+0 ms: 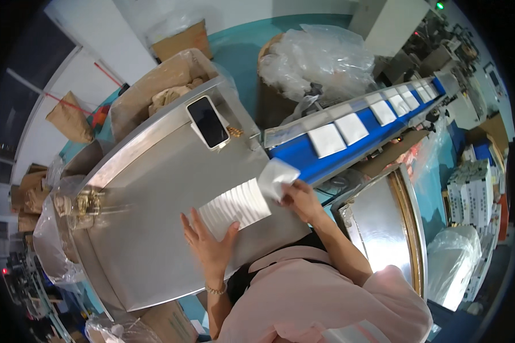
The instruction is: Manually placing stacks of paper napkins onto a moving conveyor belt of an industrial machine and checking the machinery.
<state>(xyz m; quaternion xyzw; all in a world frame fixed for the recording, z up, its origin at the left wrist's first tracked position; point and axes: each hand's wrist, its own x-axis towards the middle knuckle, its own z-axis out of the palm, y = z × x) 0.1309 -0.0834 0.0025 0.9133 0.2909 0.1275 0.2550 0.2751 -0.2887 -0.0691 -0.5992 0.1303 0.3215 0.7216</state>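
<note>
Packing floor w/ teal paint, a steel work table (154,240) in front of me and a blue conveyor belt (303,163) running off to my right, carrying a row of white packets (352,128) in its pockets. My left hand (209,243) lies flat, fingers spread wide, pinning the near end of a fanned stack of white packets (234,207) on the table. My right hand (300,197) is pinched on one single white packet (276,177), lifted off the far end of the stack, right by the belt's near end. So I'd say I'm mid-feed: one piece taken, not yet laid down. Next move prob. needs a short reach over to an open pocket, packet set flat & square, left hand holding the stack steady. A smartphone (208,121) sits at the table's far edge, out of the way.
</note>
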